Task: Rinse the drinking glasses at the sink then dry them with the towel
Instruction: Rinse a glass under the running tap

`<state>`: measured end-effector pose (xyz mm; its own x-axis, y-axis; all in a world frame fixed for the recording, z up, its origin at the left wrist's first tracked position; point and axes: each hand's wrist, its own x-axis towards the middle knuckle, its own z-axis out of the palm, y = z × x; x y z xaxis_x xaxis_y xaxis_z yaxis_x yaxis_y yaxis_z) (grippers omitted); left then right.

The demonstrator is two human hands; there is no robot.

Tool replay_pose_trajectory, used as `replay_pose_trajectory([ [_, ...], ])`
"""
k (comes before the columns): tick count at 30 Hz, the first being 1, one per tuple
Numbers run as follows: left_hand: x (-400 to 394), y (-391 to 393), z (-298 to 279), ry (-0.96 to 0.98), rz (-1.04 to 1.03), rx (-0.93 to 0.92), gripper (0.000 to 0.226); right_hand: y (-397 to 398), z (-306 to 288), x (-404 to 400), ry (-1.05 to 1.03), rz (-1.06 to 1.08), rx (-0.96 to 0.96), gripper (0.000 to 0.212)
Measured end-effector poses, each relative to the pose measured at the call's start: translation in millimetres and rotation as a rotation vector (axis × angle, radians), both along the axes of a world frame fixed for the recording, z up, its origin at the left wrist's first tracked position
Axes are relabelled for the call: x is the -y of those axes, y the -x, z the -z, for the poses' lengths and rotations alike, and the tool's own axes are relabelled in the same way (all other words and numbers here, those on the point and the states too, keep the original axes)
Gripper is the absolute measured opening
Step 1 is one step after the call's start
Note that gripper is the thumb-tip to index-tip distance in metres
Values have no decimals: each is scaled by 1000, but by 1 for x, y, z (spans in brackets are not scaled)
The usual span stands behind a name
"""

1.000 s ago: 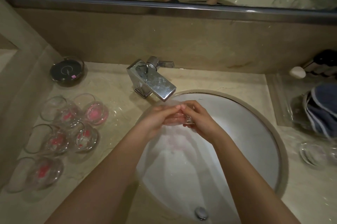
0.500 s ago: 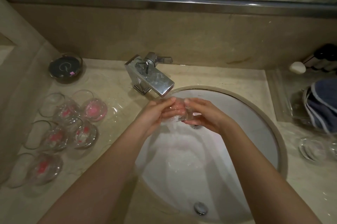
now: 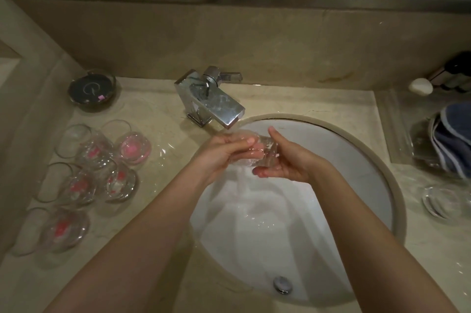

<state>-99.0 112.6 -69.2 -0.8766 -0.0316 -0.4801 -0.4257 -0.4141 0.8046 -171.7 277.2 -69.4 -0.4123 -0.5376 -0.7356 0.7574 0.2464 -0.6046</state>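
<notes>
A clear drinking glass point(image 3: 265, 152) lies on its side between my two hands, under the chrome faucet point(image 3: 216, 104), with water running over it into the white sink point(image 3: 356, 164). My left hand point(image 3: 224, 152) curls round its left end. My right hand point(image 3: 288, 162) cups it from the right and below, thumb raised. Several clear glasses with pink marks point(image 3: 96, 167) lie on the counter to the left. A blue towel point(image 3: 456, 144) sits at the right edge.
A dark round dish point(image 3: 93, 89) stands at the back left of the beige counter. A clear glass point(image 3: 443, 201) rests on the counter right of the sink. A white soap point(image 3: 420, 86) and dark bottles sit at the back right. The drain plug point(image 3: 282, 284) is near me.
Both hands stay under the faucet. The glass has turned between my hands, and my right hand has dropped slightly to cup it from below.
</notes>
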Motion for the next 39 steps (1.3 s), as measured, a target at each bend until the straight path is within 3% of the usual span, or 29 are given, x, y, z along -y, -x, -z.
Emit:
replay_pose_trajectory([
  [3, 1, 0, 3, -10, -34, 15, 15, -2, 6, 1, 64, 31, -113, 22],
  [7, 5, -2, 8, 17, -51, 31, 14, -4, 13, 0, 83, -10, -370, 45],
  [9, 4, -3, 7, 26, -41, 28, 14, -7, 7, 2, 81, -11, -236, 30],
  [11, 3, -4, 6, 29, -30, 29, 13, -7, -1, 2, 27, -31, -127, 44],
  [12, 3, -4, 6, 27, -32, 21, 12, -8, -2, 1, 14, -40, -131, 43],
  [14, 2, -4, 5, 4, -61, 13, 12, -10, 2, 0, 42, -17, -186, 17],
  [17, 3, -3, 3, -29, -84, 13, 14, -11, 11, -3, 124, 42, -285, 42],
  [20, 2, -2, 2, 17, -32, -10, 14, -14, 1, 1, 108, 76, -147, 17],
  [23, 2, -5, 5, 21, -12, -17, 14, -14, 3, 2, 70, 124, -135, 31],
  [27, 2, -8, 13, 85, -128, -16, 16, -22, 13, -1, 133, 296, -170, 22],
  [32, -6, -12, 27, 217, -217, 3, 69, -37, 25, 14, 250, 629, 70, 37],
  [35, -17, -14, 35, 62, -197, 18, 78, -46, 27, 22, 225, 553, 174, 48],
  [37, -23, -12, 37, -48, -278, -23, 73, -52, 29, 27, 71, 392, 84, 50],
  [39, -28, -11, 40, -12, -346, -42, 69, -56, 32, 34, -99, 355, -179, 48],
])
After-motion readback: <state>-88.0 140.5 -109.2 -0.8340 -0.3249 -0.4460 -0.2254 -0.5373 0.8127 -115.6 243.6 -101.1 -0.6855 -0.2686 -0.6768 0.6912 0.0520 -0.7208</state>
